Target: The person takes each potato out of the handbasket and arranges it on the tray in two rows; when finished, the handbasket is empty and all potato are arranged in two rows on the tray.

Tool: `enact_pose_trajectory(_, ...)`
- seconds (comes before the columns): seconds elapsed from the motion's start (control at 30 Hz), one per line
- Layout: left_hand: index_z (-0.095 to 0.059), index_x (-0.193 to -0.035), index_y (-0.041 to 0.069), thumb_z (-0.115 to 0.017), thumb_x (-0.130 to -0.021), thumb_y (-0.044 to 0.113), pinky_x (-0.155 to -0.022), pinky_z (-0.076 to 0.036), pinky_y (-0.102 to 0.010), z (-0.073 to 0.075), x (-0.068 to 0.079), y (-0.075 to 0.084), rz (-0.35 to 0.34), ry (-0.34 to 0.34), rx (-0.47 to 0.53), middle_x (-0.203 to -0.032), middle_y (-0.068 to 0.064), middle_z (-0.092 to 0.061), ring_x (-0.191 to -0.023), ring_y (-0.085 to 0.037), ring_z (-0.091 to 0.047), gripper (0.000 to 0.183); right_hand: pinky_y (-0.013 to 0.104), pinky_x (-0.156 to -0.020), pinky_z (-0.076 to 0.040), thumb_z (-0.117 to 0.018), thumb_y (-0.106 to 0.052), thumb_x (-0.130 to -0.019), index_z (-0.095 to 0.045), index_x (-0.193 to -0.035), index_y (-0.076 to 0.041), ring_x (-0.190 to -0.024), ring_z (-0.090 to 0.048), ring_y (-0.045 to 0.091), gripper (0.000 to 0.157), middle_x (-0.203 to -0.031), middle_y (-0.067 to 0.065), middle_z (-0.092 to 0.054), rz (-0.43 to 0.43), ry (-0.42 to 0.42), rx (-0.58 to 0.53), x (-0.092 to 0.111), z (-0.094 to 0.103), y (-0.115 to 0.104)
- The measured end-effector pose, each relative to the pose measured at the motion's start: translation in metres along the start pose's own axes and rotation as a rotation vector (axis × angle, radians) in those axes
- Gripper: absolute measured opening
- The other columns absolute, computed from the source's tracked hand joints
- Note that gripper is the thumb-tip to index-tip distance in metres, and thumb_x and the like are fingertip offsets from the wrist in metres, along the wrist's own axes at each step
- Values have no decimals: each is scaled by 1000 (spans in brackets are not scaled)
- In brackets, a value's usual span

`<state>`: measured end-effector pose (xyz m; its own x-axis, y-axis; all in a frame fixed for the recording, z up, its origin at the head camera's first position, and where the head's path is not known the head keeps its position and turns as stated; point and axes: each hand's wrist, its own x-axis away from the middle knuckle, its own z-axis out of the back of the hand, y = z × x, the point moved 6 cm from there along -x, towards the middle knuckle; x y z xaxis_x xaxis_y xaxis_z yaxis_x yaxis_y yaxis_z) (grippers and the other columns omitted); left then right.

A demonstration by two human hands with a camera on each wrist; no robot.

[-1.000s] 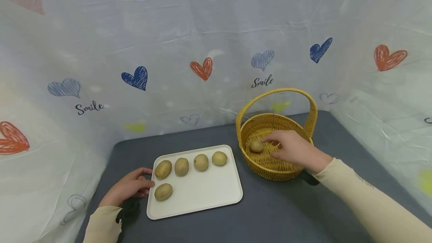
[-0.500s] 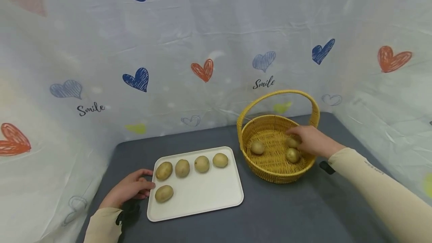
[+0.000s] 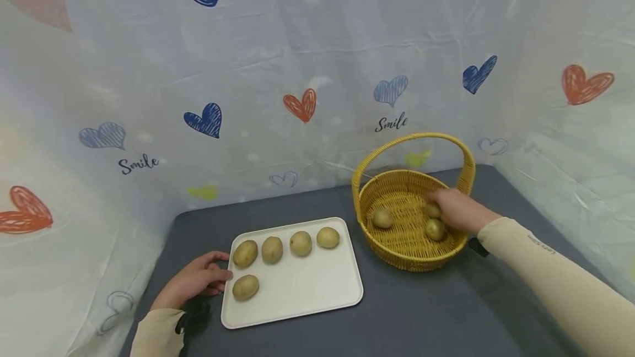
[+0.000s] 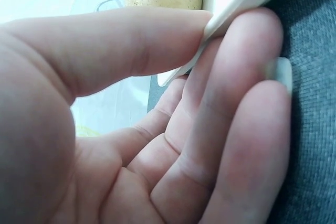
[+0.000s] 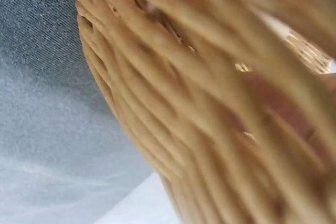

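Observation:
My left hand pinches the left edge of a white tray. In the left wrist view the thumb lies over the rim and fingers curl beneath it. On the tray are several potatoes: four-sided spacing aside, a back row includes one potato, and another potato lies in front at left. My right hand reaches into a yellow wicker basket and grips a potato, partly hidden by the fingers. Beside it lies a potato; a third potato sits at the basket's left.
The basket's tall arched handle rises over its opening. A dark grey cloth covers the table. Behind and at the sides hangs a white curtain with printed hearts. Wicker wall fills much of the right wrist view.
My right hand has moved from near the basket's left potato to its right side and now grips a potato there. The left hand stays at the tray's edge.

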<state>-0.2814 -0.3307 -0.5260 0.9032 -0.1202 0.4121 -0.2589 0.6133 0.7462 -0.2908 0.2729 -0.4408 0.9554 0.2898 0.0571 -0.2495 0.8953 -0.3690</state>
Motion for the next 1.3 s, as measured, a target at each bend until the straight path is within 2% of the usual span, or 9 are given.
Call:
enact_pose_trajectory(0.07,-49,-151,-1,-80,-97,25,-73,-63,-37,-1,1,0,5,3,3,-89,-8,-70,-79,-20,-73,68,39,-72,-41,-49,-2,-112,-62,-87,-9,-72,-47,16,28,-73,0,-43,-1,0,-16,0,-2,0)
enact_pose_trajectory(0.17,-50,-151,-1,-81,-97,24,-72,-63,-37,-2,3,1,0,7,4,-88,-8,-70,-78,-19,-73,67,39,-71,-39,-49,-1,-111,-56,-80,-10,-70,-42,15,33,-72,-2,-35,4,11,-22,0,-5,1)
enact_pose_trajectory(0.33,-50,-151,-1,-81,-97,24,-71,-63,-37,-3,3,1,-5,13,3,-87,-7,-70,-77,-20,-72,67,39,-74,-45,-52,-2,-109,-69,-91,-8,-74,-50,16,26,-77,0,-55,3,24,1,0,-5,3)
enact_pose_trajectory(0.5,-50,-151,0,-82,-96,25,-71,-62,-37,-1,1,0,-3,19,4,-87,-7,-70,-77,-20,-72,68,48,-83,-59,-56,-2,-107,-78,-114,-2,-89,-71,22,23,-102,9,-78,24,48,27,-1,-1,2)
enact_pose_trajectory(0.6,-50,-151,0,-82,-96,25,-71,-62,-37,-1,1,-1,-3,21,9,-87,-7,-70,-78,-20,-72,68,51,-86,-61,-58,-2,-106,-77,-119,0,-93,-74,25,23,-106,11,-79,40,54,40,-2,0,1)
enact_pose_trajectory(0.73,-50,-151,-1,-82,-96,23,-71,-62,-36,-1,2,-3,1,20,13,-86,-7,-70,-77,-20,-72,67,43,-78,-57,-59,-1,-105,-77,-110,-4,-82,-67,19,19,-96,6,-76,55,50,41,-1,2,-4)
enact_pose_trajectory(1.0,-50,-151,0,-81,-96,25,-71,-62,-36,-1,1,-2,-3,21,9,-86,-7,-70,-78,-19,-71,67,43,-75,-57,-65,-1,-100,-78,-118,-2,-84,-70,21,22,-101,8,-78,103,124,107,9,26,-29)
enact_pose_trajectory(1.1,-50,-150,-1,-81,-96,24,-70,-61,-36,0,0,-1,-11,15,10,-85,-7,-70,-76,-19,-71,67,46,-80,-59,-70,-4,-100,-77,-122,-3,-90,-72,25,23,-107,10,-79,109,131,104,12,32,-39)
enact_pose_trajectory(1.3,-50,-149,-1,-81,-96,24,-70,-61,-36,1,2,2,-26,6,14,-84,-7,-70,-76,-19,-71,67,60,-98,-58,-82,-5,-91,-74,-131,1,-117,-72,41,42,-125,18,-78,130,135,53,20,35,-69)
